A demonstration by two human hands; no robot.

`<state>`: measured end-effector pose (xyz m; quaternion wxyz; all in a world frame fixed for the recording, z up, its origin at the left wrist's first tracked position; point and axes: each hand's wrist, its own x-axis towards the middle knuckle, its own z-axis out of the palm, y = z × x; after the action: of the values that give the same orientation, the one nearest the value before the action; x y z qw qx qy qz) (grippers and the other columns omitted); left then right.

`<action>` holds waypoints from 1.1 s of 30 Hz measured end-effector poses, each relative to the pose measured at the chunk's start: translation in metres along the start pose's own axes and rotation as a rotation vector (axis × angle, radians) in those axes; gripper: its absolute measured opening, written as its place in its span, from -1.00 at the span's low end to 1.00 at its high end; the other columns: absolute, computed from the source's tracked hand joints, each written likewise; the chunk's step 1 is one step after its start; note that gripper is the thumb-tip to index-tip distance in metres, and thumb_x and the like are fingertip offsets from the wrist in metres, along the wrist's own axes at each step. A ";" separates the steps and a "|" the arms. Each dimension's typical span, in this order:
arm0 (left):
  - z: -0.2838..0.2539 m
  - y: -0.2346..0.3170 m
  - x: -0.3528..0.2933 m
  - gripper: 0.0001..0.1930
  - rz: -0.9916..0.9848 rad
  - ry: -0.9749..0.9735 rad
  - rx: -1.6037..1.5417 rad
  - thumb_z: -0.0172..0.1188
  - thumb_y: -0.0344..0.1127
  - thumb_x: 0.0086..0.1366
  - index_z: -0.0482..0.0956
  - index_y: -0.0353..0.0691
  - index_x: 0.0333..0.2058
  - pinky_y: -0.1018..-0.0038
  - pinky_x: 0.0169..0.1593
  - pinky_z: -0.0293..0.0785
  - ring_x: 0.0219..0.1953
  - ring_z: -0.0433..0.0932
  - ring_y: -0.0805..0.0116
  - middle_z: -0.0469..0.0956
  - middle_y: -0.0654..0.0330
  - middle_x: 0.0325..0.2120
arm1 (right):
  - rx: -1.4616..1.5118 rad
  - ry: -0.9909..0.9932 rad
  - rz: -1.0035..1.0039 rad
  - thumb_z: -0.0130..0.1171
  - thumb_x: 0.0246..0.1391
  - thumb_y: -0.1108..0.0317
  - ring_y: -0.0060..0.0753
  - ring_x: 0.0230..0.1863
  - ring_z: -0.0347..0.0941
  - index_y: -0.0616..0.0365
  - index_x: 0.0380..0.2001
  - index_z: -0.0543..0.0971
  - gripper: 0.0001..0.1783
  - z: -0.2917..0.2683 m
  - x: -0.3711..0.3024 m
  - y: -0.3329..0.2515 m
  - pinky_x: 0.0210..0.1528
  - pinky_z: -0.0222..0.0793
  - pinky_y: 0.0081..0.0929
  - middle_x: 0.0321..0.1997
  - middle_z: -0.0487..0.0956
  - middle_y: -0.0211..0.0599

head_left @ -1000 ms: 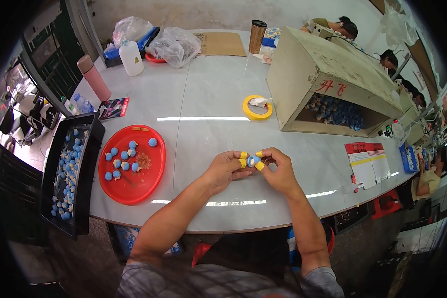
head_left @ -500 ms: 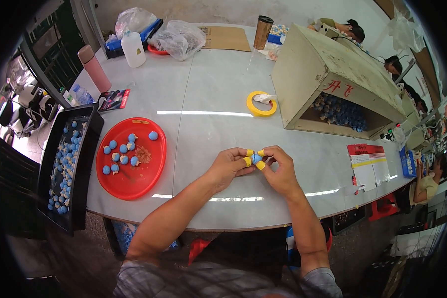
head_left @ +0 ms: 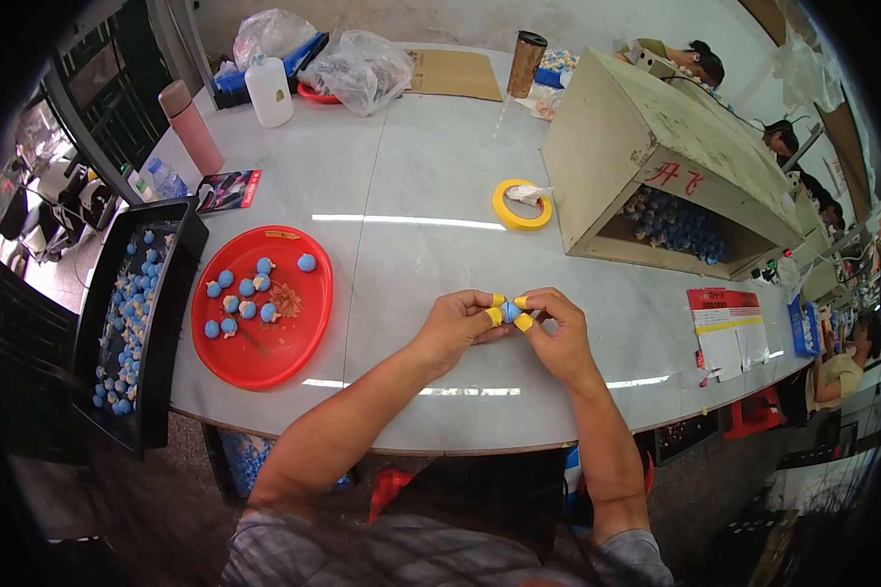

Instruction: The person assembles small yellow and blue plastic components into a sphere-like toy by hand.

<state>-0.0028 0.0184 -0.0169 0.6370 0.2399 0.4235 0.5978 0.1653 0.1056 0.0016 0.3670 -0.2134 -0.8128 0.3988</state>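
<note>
Over the grey table, both hands meet on one small blue ball-shaped piece (head_left: 509, 311). My left hand (head_left: 460, 325) pinches it from the left between thumb and forefinger. From the other side, the thumb and forefinger of my right hand (head_left: 558, 338) grip it too. Yellow tape wraps the tips of these fingers and covers much of the piece. On the left lies a round red tray (head_left: 313, 357), holding several similar blue balls with pale bits on them. A black bin (head_left: 188, 245) beyond it holds many more.
A roll of yellow tape (head_left: 507, 217) lies ahead, near a worn beige box (head_left: 597, 161) with blue pieces inside. Printed sheets (head_left: 724, 328) lie at right. A pink flask (head_left: 194, 137), a white bottle (head_left: 269, 93), plastic bags (head_left: 362, 73) and a brown tumbler (head_left: 526, 64) stand farther back.
Both hands stay together on the blue piece, with the fingers shifting slightly around it. The whole view has moved a little; the tray and bin look unchanged.
</note>
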 end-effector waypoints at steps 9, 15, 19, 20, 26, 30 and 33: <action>0.002 -0.002 0.000 -0.78 0.037 0.022 -0.026 0.16 -0.49 0.29 0.48 -0.39 -0.10 0.50 0.01 0.58 -0.09 0.58 0.32 0.54 0.11 -0.15 | 0.028 0.052 0.078 0.20 -0.08 0.64 -0.47 -0.29 0.51 0.23 -0.28 0.52 -0.77 0.006 -0.003 0.002 -0.31 0.39 -0.58 -0.23 0.57 -0.30; -0.002 -0.002 -0.001 -0.80 0.029 0.004 -0.054 0.18 -0.48 0.29 0.50 -0.38 -0.12 0.49 0.02 0.58 -0.12 0.58 0.32 0.54 0.11 -0.15 | -0.035 0.035 -0.007 0.22 -0.09 0.64 -0.45 -0.25 0.49 0.19 -0.28 0.52 -0.75 0.006 -0.001 -0.004 -0.28 0.38 -0.56 -0.23 0.57 -0.31; -0.001 -0.002 0.000 -0.80 0.027 0.001 -0.051 0.18 -0.49 0.28 0.50 -0.38 -0.12 0.48 0.02 0.58 -0.12 0.59 0.31 0.54 0.11 -0.15 | -0.033 0.030 -0.018 0.22 -0.09 0.64 -0.47 -0.23 0.48 0.17 -0.27 0.54 -0.74 0.004 -0.001 -0.004 -0.25 0.37 -0.57 -0.21 0.57 -0.31; -0.001 -0.004 0.001 -0.79 0.025 -0.008 -0.061 0.19 -0.49 0.28 0.50 -0.39 -0.12 0.48 0.02 0.58 -0.12 0.59 0.31 0.54 0.10 -0.15 | -0.026 0.028 -0.014 0.22 -0.08 0.65 -0.49 -0.23 0.48 0.18 -0.27 0.55 -0.74 0.003 -0.002 -0.002 -0.24 0.37 -0.58 -0.21 0.57 -0.31; -0.002 -0.010 0.003 -0.79 0.115 0.019 0.014 0.19 -0.49 0.28 0.51 -0.43 -0.13 0.47 0.03 0.57 -0.10 0.58 0.30 0.55 0.08 -0.14 | 0.063 0.011 0.045 0.23 -0.07 0.64 -0.51 -0.23 0.47 0.20 -0.29 0.55 -0.78 0.004 -0.002 0.007 -0.22 0.38 -0.58 -0.21 0.57 -0.30; -0.001 -0.010 0.003 -0.78 0.114 0.001 0.008 0.19 -0.49 0.28 0.52 -0.45 -0.12 0.47 0.03 0.56 -0.10 0.58 0.29 0.55 0.08 -0.14 | 0.022 -0.009 0.024 0.23 -0.07 0.62 -0.50 -0.24 0.47 0.19 -0.28 0.56 -0.77 0.000 -0.001 0.004 -0.22 0.37 -0.56 -0.21 0.58 -0.31; 0.000 -0.010 0.003 -0.78 0.131 0.008 0.059 0.19 -0.48 0.28 0.52 -0.45 -0.12 0.48 0.02 0.57 -0.10 0.58 0.30 0.55 0.07 -0.14 | 0.056 0.000 0.057 0.23 -0.07 0.62 -0.51 -0.25 0.46 0.19 -0.29 0.56 -0.79 -0.001 -0.002 0.003 -0.21 0.37 -0.56 -0.21 0.58 -0.31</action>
<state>0.0029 0.0197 -0.0262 0.5875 0.2830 0.4269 0.6264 0.1671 0.1065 -0.0016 0.3613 -0.2260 -0.7950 0.4318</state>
